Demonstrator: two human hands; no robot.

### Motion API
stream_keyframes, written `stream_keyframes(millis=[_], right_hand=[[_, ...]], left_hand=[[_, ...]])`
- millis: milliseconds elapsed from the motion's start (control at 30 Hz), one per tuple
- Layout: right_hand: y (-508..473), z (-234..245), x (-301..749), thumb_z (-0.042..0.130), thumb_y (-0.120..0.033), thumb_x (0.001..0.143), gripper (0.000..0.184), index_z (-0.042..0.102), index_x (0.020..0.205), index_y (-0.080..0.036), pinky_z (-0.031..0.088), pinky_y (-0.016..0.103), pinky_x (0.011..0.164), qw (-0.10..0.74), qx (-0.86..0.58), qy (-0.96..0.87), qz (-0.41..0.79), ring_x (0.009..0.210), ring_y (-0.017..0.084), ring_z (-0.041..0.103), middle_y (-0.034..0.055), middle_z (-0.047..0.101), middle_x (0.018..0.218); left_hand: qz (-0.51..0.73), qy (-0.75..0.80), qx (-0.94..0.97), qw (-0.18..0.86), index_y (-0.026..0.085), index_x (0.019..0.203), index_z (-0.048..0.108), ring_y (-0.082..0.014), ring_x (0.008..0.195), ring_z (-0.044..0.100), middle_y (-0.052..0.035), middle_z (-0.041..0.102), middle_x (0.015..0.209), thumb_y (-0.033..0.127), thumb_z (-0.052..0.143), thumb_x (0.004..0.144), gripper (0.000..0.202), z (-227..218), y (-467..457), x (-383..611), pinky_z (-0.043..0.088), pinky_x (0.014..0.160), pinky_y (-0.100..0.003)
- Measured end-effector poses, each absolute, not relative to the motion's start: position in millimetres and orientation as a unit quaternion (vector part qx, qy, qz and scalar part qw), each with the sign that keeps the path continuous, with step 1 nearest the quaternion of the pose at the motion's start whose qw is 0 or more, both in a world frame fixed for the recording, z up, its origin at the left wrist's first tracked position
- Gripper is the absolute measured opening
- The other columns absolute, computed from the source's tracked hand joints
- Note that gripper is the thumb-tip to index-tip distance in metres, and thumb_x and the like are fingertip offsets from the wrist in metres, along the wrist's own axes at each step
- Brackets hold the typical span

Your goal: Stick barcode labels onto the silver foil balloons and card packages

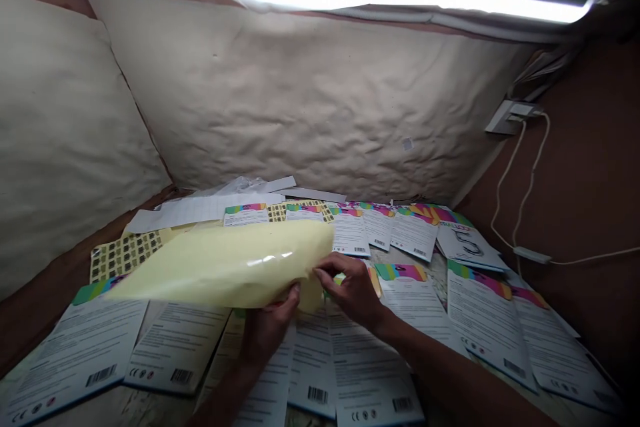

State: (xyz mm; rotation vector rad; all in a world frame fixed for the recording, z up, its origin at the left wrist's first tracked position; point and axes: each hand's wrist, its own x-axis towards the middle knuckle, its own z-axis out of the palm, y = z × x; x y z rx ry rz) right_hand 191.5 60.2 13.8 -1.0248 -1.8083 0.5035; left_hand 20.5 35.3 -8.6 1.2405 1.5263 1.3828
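A glossy pale yellow sticker sheet is held up over the packets, bent along its length with its plain side towards me. My left hand is closed on its lower edge, thumb on top. At the sheet's right end, my right hand has thumb and forefinger pinched together on the edge; whether a small sticker is between them cannot be made out. Under and around both hands lie white printed packets with colourful tops and barcodes.
Sheets of small dark-and-gold stickers lie at the left and back. White paper strips and clear plastic are by the back wall. A packet marked 5 lies right. Cables hang from a socket; a lit tube is overhead.
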Motion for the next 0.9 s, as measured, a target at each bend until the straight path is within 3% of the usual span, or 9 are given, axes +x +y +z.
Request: stream_keyframes(millis=[100, 200, 333, 600, 767, 900], right_hand=[[97.9, 18.3, 226.1, 0.057, -0.028, 0.091, 0.014, 0.068, 0.088, -0.019, 0.052, 0.025, 0.065, 0.474, -0.453, -0.738, 0.158, 0.070, 0.015, 0.064, 0.0033, 0.070, 0.085], [143.9, 19.0, 288.9, 0.054, -0.034, 0.092, 0.022, 0.068, 0.087, -0.019, 0.052, 0.026, 0.068, 0.440, -0.534, -0.722, -0.001, 0.073, 0.016, 0.065, 0.0050, 0.070, 0.088], [182.9, 15.1, 378.6, 0.048, -0.036, 0.092, 0.030, 0.068, 0.086, -0.015, 0.050, 0.032, 0.070, 0.407, -0.603, -0.680, -0.091, 0.079, 0.022, 0.066, 0.0120, 0.071, 0.089], [220.5, -12.7, 428.1, 0.050, -0.026, 0.093, 0.024, 0.071, 0.095, -0.015, 0.045, 0.028, 0.075, 0.254, -0.621, -0.731, -0.126, 0.087, 0.023, 0.065, 0.0123, 0.071, 0.098], [241.4, -25.0, 430.2, 0.044, -0.025, 0.097, 0.029, 0.069, 0.103, -0.014, 0.043, 0.027, 0.077, 0.172, -0.630, -0.745, -0.134, 0.092, 0.023, 0.063, 0.0133, 0.068, 0.107], [251.6, -32.7, 426.4, 0.043, -0.027, 0.098, 0.030, 0.069, 0.105, -0.016, 0.042, 0.027, 0.075, 0.103, -0.624, -0.764, -0.127, 0.089, 0.021, 0.063, 0.0122, 0.068, 0.109]], left_hand=[[0.542, 0.603, 0.422, 0.405, 0.015, 0.091, 0.074, -0.0319, 0.109, 0.064, -0.0091, 0.075, 0.102, 0.045, 0.075, 0.067, 0.038, -6.4, 38.0, 13.7, 0.048, 0.101, -0.042], [0.529, 0.635, 0.349, 0.442, 0.015, 0.089, 0.074, -0.0328, 0.111, 0.063, -0.0085, 0.075, 0.103, 0.049, 0.076, 0.067, 0.040, -8.6, 42.2, 6.6, 0.047, 0.103, -0.044], [0.517, 0.656, 0.358, 0.418, 0.017, 0.090, 0.075, -0.0315, 0.108, 0.065, -0.0052, 0.076, 0.096, 0.048, 0.074, 0.067, 0.038, -16.3, 45.0, 2.5, 0.051, 0.099, -0.041], [0.459, 0.681, 0.445, 0.357, 0.027, 0.079, 0.076, -0.0322, 0.092, 0.070, 0.0012, 0.068, 0.058, 0.040, 0.073, 0.063, 0.020, -23.0, 46.6, -4.7, 0.057, 0.085, -0.037], [0.459, 0.683, 0.455, 0.341, 0.025, 0.081, 0.075, -0.0309, 0.097, 0.068, 0.0000, 0.073, 0.073, 0.043, 0.067, 0.069, 0.023, -23.9, 51.3, -4.2, 0.054, 0.092, -0.039], [0.454, 0.680, 0.461, 0.344, 0.025, 0.079, 0.074, -0.0336, 0.105, 0.065, -0.0007, 0.074, 0.076, 0.043, 0.072, 0.064, 0.023, -21.9, 54.3, -4.0, 0.050, 0.099, -0.042]])
